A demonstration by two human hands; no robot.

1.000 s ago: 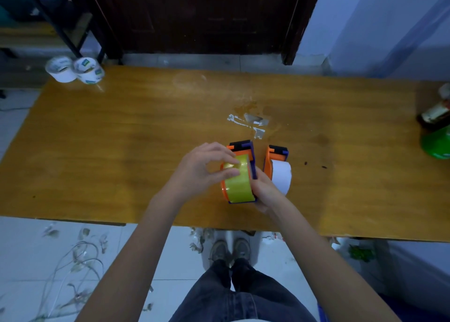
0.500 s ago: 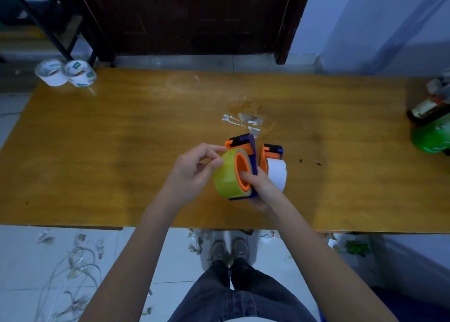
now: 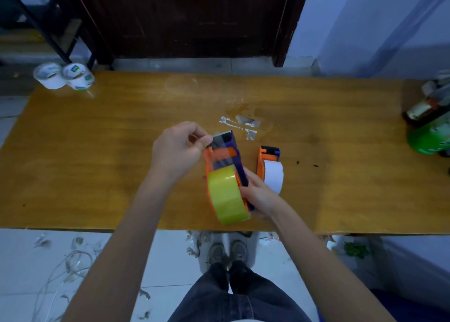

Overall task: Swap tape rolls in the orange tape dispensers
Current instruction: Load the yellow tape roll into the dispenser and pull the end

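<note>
The left hand (image 3: 179,148) pinches the tape end (image 3: 219,140) at the dispenser's (image 3: 222,158) far tip; the right hand (image 3: 258,192) grips its near side beside the yellow roll (image 3: 227,195).

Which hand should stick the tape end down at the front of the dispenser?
Probably the left hand: it already pinches the tape end at the dispenser's front. The right hand is busy gripping the dispenser beside the yellow roll.
</note>
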